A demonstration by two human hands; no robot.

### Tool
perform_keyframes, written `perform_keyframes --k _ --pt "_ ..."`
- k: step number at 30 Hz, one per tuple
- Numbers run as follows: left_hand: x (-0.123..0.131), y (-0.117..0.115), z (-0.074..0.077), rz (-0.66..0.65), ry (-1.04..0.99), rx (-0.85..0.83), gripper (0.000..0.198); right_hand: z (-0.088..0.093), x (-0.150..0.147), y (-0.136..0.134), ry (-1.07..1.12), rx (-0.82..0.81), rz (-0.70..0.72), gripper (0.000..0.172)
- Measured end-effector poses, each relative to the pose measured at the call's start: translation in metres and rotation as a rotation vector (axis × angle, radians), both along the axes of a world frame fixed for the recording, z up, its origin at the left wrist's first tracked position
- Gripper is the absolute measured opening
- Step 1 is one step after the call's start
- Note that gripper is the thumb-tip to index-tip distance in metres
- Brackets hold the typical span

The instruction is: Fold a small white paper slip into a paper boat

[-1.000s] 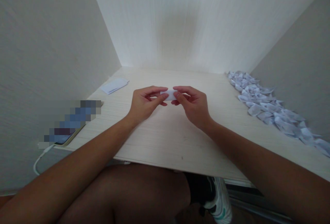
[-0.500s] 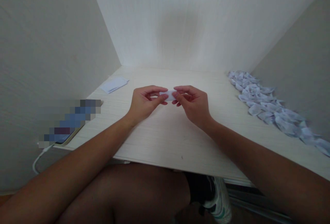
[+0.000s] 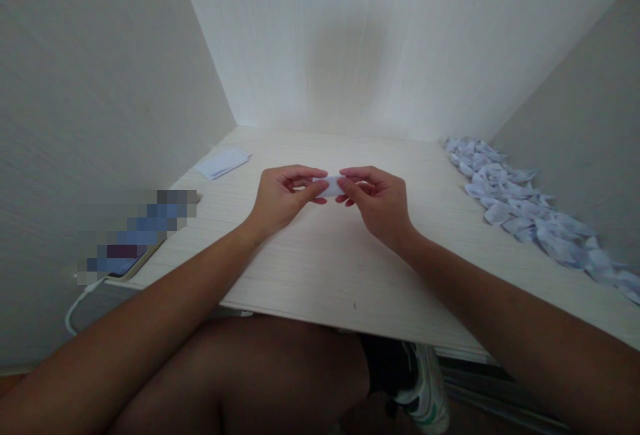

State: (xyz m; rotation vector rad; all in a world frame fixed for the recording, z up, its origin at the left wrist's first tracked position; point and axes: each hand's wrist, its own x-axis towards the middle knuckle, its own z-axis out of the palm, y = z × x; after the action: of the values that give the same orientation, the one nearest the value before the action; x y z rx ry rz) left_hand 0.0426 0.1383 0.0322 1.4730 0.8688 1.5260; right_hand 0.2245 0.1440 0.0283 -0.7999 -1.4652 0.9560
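Both of my hands meet over the middle of the pale wooden desk (image 3: pixel 320 268). Between them is a small folded piece of white paper (image 3: pixel 331 186). My left hand (image 3: pixel 280 198) pinches its left end with thumb and fingers closed. My right hand (image 3: pixel 377 201) pinches the right end the same way. Most of the paper is hidden behind my fingertips.
A long heap of several folded white paper pieces (image 3: pixel 525 211) runs along the right wall. A small stack of white paper slips (image 3: pixel 223 163) lies at the back left. A phone (image 3: pixel 135 248) with a white cable (image 3: pixel 80 298) sits at the desk's left edge. Walls close in on three sides.
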Motion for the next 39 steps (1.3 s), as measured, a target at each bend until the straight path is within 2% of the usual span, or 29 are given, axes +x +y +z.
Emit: perform_keyframes --k 4,12,19,24,28,32,36,39 --pt "-0.001 0.001 0.0 0.007 0.003 0.017 0.031 -0.001 0.001 0.001 0.016 -0.036 0.013 0.029" --pt "-0.001 0.003 -0.002 0.021 0.005 0.03 0.03 -0.003 0.001 0.007 0.019 -0.105 0.063 0.024" --pt "-0.003 0.003 -0.003 -0.008 0.019 -0.045 0.03 -0.002 0.003 0.009 -0.074 -0.058 0.026 0.02" --pt "-0.006 0.006 -0.005 -0.087 -0.027 -0.181 0.037 -0.007 0.004 0.013 -0.101 -0.049 0.0 0.022" --pt "-0.007 0.009 -0.006 -0.088 -0.029 -0.202 0.035 -0.011 0.005 0.017 -0.139 -0.042 -0.015 0.021" --pt "-0.009 0.011 -0.009 -0.063 0.043 -0.177 0.032 -0.014 0.006 0.019 -0.232 -0.042 0.02 0.02" --pt "-0.012 0.013 -0.013 -0.042 0.163 -0.141 0.027 -0.014 0.008 0.021 -0.48 -0.023 0.007 0.019" --pt "-0.013 0.015 -0.017 -0.032 0.262 -0.131 0.023 -0.012 0.011 0.023 -0.588 -0.004 -0.002 0.017"
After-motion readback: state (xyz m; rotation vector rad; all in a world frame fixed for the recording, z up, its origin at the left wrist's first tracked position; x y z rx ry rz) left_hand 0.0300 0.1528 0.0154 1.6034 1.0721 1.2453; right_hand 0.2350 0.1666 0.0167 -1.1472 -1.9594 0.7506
